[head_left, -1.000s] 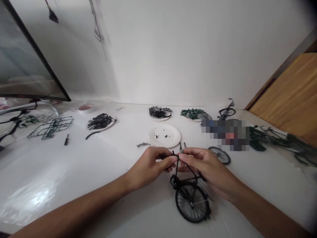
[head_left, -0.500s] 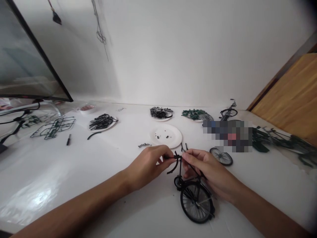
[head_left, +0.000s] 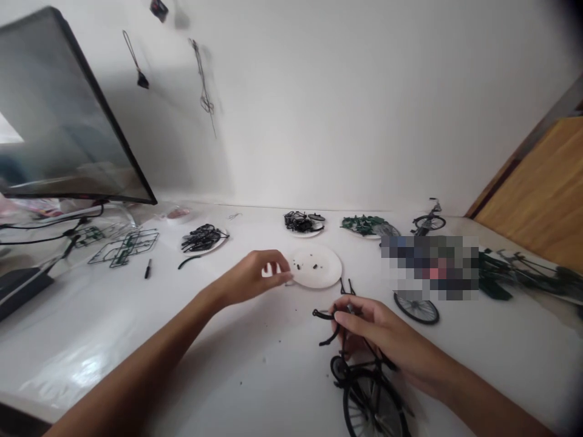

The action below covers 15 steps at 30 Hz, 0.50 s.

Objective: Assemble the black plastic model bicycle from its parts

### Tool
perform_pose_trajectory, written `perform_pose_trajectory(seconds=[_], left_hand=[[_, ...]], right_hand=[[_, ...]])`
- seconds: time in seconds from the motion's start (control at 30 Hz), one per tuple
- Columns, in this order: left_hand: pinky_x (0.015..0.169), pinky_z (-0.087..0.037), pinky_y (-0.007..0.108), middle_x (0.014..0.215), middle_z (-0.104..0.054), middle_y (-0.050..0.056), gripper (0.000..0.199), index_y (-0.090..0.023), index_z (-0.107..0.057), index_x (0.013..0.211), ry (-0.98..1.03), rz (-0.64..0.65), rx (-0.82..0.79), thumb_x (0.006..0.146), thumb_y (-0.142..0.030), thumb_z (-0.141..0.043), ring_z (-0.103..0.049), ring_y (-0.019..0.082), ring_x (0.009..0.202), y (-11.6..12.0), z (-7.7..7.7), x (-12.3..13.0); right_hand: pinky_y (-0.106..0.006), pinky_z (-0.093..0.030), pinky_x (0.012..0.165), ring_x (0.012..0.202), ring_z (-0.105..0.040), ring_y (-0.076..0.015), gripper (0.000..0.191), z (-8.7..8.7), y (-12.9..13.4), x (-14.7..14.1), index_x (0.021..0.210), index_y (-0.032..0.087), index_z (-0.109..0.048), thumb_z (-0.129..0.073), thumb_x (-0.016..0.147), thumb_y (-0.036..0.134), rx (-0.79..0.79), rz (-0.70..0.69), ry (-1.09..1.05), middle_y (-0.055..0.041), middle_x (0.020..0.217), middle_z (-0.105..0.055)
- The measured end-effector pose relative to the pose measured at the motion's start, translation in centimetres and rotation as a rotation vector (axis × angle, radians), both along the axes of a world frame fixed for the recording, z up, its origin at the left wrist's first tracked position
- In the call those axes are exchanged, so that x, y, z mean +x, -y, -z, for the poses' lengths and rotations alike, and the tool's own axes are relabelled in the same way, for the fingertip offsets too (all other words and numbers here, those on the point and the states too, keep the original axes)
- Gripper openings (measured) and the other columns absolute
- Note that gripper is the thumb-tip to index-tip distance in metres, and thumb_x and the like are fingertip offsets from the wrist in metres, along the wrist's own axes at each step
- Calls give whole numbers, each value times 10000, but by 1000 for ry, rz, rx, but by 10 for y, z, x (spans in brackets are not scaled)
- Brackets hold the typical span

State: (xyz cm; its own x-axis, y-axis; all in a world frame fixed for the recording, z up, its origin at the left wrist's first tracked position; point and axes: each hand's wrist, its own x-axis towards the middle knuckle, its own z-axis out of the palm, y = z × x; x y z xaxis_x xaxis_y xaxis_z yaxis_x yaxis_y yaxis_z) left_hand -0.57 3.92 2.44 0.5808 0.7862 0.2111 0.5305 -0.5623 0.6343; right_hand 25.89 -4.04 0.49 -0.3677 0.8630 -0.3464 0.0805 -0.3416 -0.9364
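My right hand [head_left: 371, 321] grips a black model bicycle [head_left: 376, 397] near its handlebar end, its fingers partly covering the frame. A spoked wheel is fitted at the near end, and its lower edge runs out of view. Two curved black arms stick out to the left of the fingers. My left hand [head_left: 252, 276] is at the left rim of a white paper plate [head_left: 334, 276], its fingers curved and slightly apart from the thumb, with nothing visibly held. Several tiny dark parts [head_left: 315, 266] lie on that plate.
Behind are plates of black parts [head_left: 203, 238], more black parts [head_left: 300, 221] and green parts [head_left: 363, 224]. A loose wheel [head_left: 416, 308] lies right, near a blurred patch. Left are a screwdriver [head_left: 148, 269], green sprue frames [head_left: 125, 246] and a monitor [head_left: 68, 121].
My left hand has left the bicycle's handlebar end and moved left and away to the plate's rim. My right hand still grips the bicycle. The whole view has shifted.
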Motion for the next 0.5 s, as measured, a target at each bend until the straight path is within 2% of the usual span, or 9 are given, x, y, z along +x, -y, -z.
perform_pose_trajectory(seconds=[0.1, 0.23, 0.37, 0.5], left_hand=[[685, -459, 288, 924, -693, 75, 295, -185, -699, 982, -98, -39, 25, 844, -443, -661, -605, 195, 807, -19, 8, -21], [717, -465, 278, 945, -693, 67, 245, -198, -701, 1026, -148, -13, 26, 834, -344, -658, -609, 180, 808, -25, 23, -22], [693, -476, 261, 926, -690, 65, 186, -182, -696, 982, -143, -44, 52, 881, -278, -573, -611, 158, 766, -25, 29, -15], [694, -484, 269, 906, -684, 62, 167, -174, -687, 946, -135, -82, 137, 867, -300, -611, -600, 162, 757, -23, 30, -14]], right_hand=[[-243, -514, 681, 706, -655, -123, 262, -2, 0, 1, 957, 170, -609, -662, 894, 419, 52, -79, -8, -39, 864, -705], [-255, -513, 724, 762, -668, -134, 213, -3, -2, 4, 932, 164, -606, -655, 901, 369, 112, -195, -7, -61, 928, -721], [-250, -520, 635, 652, -674, -119, 225, 3, -7, 8, 913, 157, -585, -675, 878, 360, 88, -270, -42, -46, 878, -708], [-232, -509, 539, 551, -652, -111, 272, 6, -9, 10, 891, 158, -557, -713, 836, 374, 122, -292, -51, -47, 816, -713]])
